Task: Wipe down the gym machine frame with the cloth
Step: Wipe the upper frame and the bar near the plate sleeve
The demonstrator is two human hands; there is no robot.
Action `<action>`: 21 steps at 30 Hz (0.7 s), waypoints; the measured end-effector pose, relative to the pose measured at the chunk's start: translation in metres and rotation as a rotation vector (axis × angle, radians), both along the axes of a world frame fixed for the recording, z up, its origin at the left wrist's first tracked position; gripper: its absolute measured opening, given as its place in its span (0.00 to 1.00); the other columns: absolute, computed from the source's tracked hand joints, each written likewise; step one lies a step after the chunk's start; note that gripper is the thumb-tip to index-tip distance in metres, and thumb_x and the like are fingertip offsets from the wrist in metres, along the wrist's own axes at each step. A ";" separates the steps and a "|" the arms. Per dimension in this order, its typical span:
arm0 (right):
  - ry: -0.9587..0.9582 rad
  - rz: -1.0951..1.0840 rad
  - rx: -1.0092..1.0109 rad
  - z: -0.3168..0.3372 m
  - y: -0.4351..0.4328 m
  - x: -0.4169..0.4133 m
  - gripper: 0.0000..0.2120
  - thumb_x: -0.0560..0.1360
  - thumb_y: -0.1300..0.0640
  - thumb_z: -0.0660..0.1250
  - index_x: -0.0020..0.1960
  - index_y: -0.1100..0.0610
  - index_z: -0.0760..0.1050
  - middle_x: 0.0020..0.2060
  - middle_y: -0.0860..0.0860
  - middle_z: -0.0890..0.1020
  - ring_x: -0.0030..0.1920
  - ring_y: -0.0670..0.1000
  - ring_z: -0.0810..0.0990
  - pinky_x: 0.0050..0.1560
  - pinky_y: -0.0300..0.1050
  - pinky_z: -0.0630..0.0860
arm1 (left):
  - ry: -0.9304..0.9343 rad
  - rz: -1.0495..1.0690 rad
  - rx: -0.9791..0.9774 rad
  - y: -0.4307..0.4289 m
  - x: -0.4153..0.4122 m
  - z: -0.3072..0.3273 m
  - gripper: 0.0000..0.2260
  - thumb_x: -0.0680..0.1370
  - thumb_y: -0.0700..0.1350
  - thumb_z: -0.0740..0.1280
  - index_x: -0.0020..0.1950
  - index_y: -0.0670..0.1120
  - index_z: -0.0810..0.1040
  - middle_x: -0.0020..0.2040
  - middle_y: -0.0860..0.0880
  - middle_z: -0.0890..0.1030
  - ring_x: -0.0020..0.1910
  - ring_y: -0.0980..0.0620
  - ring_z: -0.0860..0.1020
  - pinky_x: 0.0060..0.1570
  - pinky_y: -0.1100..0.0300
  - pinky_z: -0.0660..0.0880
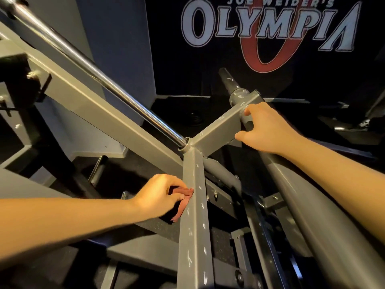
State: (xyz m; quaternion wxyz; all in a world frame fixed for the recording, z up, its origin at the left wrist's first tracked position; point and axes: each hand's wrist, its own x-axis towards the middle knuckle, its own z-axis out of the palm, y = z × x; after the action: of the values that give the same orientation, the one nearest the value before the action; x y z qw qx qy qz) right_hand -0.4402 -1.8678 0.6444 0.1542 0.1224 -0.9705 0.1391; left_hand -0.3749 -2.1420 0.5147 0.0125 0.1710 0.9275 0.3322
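Cloth (180, 202): small reddish-brown fabric wad, lay against the upright tube's left face; judged light and limp, best held bunched in the palm.
Frame (195, 236): grey square-tube steel, paint chipped; judged rigid, heavy, smooth.
Left hand (160, 192): curled round Cloth, pressing it to the tube.
Right hand (264, 130): gripped Frame's cross arm.
Banner (270, 28): black wall panel, read "JOE WEIDER'S OLYMPIA".

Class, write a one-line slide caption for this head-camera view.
Left hand holds a reddish cloth against the scuffed grey frame beam while the right hand grips the side beam.
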 end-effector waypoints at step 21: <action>0.000 -0.038 0.015 0.000 -0.002 -0.002 0.24 0.71 0.48 0.76 0.61 0.58 0.74 0.61 0.57 0.73 0.54 0.56 0.76 0.48 0.47 0.72 | 0.028 -0.029 0.071 0.009 0.060 -0.001 0.03 0.79 0.42 0.73 0.48 0.50 0.85 0.44 0.61 0.82 0.49 0.66 0.81 0.50 0.72 0.75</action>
State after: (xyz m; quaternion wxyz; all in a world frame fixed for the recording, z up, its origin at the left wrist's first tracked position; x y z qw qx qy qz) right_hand -0.4420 -1.8695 0.6442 0.1560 0.1050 -0.9737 0.1287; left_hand -0.3153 -2.1330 0.5134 -0.0017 0.1892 0.9126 0.3625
